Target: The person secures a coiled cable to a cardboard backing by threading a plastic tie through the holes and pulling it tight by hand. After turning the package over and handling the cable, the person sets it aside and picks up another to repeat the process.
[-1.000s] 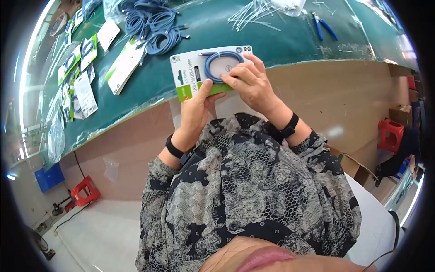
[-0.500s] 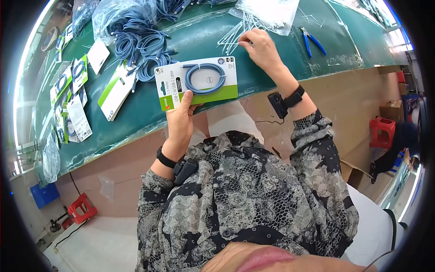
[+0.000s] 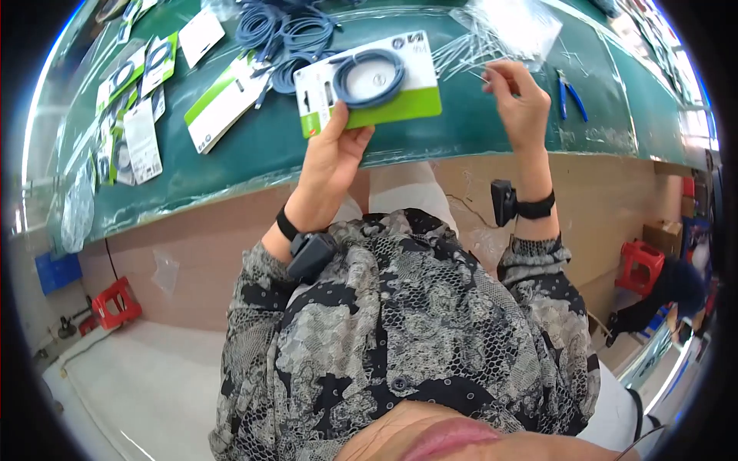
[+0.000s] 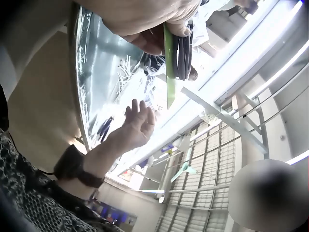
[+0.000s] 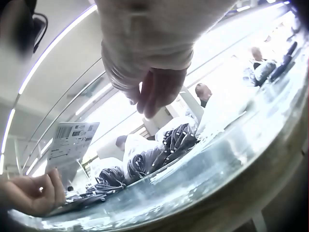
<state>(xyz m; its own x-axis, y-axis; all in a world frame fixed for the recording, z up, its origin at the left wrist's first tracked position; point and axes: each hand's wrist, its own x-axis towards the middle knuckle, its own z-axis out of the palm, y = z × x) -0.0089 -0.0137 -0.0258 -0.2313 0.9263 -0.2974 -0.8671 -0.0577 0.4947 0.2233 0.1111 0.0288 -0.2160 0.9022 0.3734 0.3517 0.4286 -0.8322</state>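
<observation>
My left hand (image 3: 332,157) holds a white and green retail card (image 3: 419,73) printed for a USB-C cable, its thumb on the front and fingers behind. A coiled blue cable (image 3: 344,81) lies against the card's front. In the left wrist view the card (image 4: 170,72) shows edge-on with the coil standing off it. My right hand (image 3: 523,107) is raised to the right of the card, thumb and fingertips together at the end of a thin white cable tie (image 3: 483,75). Loose white cable ties (image 3: 461,50) spread just beyond these fingertips.
Bundles of blue cables (image 3: 307,31) lie behind the card. A stack of blank-looking cards (image 3: 219,107) and several packaged cables (image 3: 157,65) are at the left of the green table (image 3: 254,161). Blue-handled cutters (image 3: 570,100) lie at right, near a clear bag (image 3: 526,31).
The right hand left the coil on the card, reached out to the cable ties, then drew back to the right. The left hand kept its hold on the card, now tilted.
</observation>
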